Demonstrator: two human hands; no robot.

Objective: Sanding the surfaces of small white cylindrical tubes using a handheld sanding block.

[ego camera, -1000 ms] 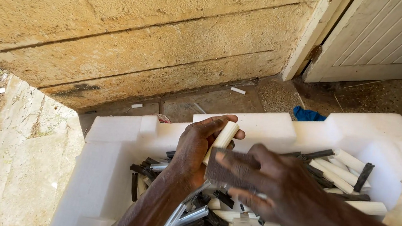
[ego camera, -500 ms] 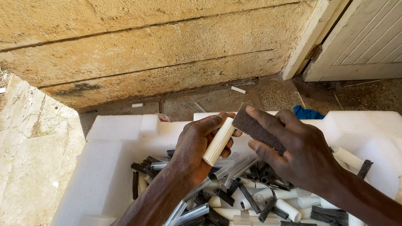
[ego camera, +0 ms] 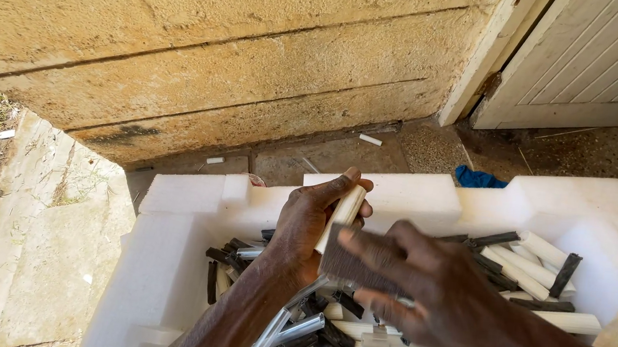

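— What's in the foam box (ego camera: pixel 183 206)?
— White and black tubes (ego camera: pixel 536 270), heaped.
— The hands?
— Left hand (ego camera: pixel 311 223) grips a cream tube (ego camera: pixel 341 214) upright over the box; right hand (ego camera: pixel 426 297) pinches a dark sanding pad (ego camera: pixel 353 266) against it.

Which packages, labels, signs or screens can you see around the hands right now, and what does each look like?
White foam box: open packing container under both hands, thick blocky walls with notched rim, holding pale and black tubes.
Labels, signs, screens: none in view.
Left hand holds a cream tube; right hand holds a dark flat pad against it.
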